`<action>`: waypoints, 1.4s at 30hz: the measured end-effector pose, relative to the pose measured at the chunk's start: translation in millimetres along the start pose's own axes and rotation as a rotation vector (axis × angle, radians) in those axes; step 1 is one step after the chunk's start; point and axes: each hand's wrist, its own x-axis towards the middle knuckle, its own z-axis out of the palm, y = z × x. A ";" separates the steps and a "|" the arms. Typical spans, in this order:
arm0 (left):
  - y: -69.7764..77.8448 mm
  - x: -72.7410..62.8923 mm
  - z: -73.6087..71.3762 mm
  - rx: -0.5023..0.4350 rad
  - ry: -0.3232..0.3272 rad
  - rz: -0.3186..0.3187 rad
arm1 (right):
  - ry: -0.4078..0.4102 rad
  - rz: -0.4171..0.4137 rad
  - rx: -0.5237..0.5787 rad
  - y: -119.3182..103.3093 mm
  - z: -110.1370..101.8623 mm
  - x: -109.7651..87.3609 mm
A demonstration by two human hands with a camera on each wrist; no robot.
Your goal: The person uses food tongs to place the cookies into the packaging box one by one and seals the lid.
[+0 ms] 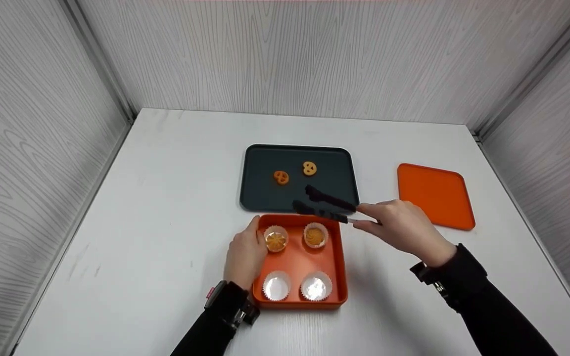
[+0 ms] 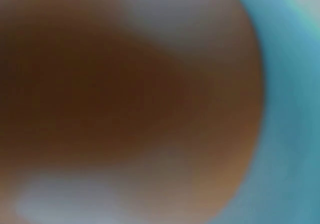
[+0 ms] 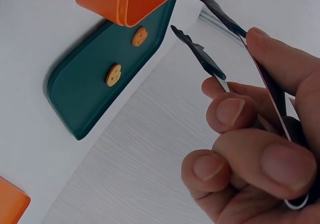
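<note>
**Poising tongs [image 1: 332, 199] between tray [image 1: 260, 158] and box [image 1: 340, 262]**

Pinching the tongs between thumb and fingers of the right hand [image 1: 399, 225], with tips parted and nothing caught between — angled over the tray's near edge, perhaps to serve both tray and box with little travel. Touching the left wall of the orange box with the left hand [image 1: 245, 254], likely to steady it; cannot tell from the blurred wrist view whether gripping with those fingers or merely resting them. Note two pretzel-shaped cookies [image 1: 281, 178] lying apart on the dark green tray, presumably easier to take singly that way. Note also piped cookies [image 1: 314, 238] in the two rear paper cups [image 1: 316, 226], but nothing visible in the front paper cups [image 1: 316, 287] — probably spread toward the corners to stay separate. Find the orange square piece [image 1: 436, 198] well off to the right, presumably to leave working room.
</note>
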 end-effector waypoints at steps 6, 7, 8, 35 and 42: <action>0.6 0.1 0.7 0.005 -0.009 -0.008 | 0.050 0.051 0.021 7.0 4.9 1.7; 0.6 -0.1 0.9 0.004 -0.005 -0.003 | 0.058 0.058 0.026 8.1 5.9 2.1; 0.5 -0.4 0.9 0.003 -0.002 0.000 | 0.066 0.065 0.030 9.2 7.0 2.7; 1.2 -1.9 -0.1 -0.006 -0.007 -0.014 | 0.046 0.242 -0.020 26.7 44.8 39.9; 0.3 -1.3 1.5 -0.004 0.000 0.005 | 0.003 0.321 0.018 23.5 48.5 56.9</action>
